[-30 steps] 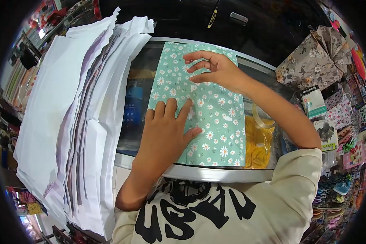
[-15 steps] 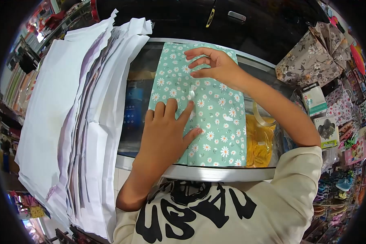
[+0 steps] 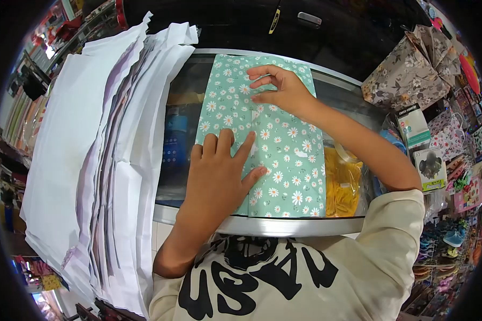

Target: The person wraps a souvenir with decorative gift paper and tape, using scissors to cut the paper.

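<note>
A mint-green sheet of daisy-patterned paper (image 3: pixel 286 176) lies folded on the glass counter, with a lengthwise seam left of its middle. My left hand (image 3: pixel 217 171) rests on the paper's left part, thumb and index finger spread, the index fingertip at the seam; its other fingers are slightly bent. Over the upper part of the paper is my right hand (image 3: pixel 281 91), its fingers curved and its thumb apart from them, with nothing visible between them. A small white patch shows on the paper right of the seam.
Stacked large white sheets (image 3: pixel 64 139) fill the left side. Under the counter's glass (image 3: pixel 184 80) are a blue package (image 3: pixel 175 139) and a yellow bagged item (image 3: pixel 341 184). A floral bag (image 3: pixel 404 72) and small boxes (image 3: pixel 429 166) stand right. A yellow cutter (image 3: pixel 274 21) lies at the back.
My right hand has shifted slightly right and down. The shiny strip seen at the seam above my left index finger no longer glints. My left hand stays nearly in place.
</note>
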Available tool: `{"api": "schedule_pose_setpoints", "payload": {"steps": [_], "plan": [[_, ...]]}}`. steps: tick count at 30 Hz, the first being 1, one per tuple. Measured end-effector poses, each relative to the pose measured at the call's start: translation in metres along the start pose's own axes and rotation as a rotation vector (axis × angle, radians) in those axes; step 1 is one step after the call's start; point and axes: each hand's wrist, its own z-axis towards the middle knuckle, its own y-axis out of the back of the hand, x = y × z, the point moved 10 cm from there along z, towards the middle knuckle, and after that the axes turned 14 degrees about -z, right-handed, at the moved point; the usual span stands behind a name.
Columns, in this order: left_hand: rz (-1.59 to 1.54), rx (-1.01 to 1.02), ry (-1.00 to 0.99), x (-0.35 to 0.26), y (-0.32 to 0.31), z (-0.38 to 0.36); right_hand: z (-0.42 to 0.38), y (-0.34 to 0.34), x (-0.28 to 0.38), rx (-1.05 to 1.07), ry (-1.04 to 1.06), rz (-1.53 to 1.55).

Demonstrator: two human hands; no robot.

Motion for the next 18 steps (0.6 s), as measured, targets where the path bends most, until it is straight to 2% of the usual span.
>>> {"api": "schedule_pose_setpoints", "payload": {"steps": [18], "plan": [[-0.005,0.010,0.020,0.0018,-0.0029,-0.0012,0.0009,-0.0006,-0.0078,-0.068,0.048,-0.002]]}}
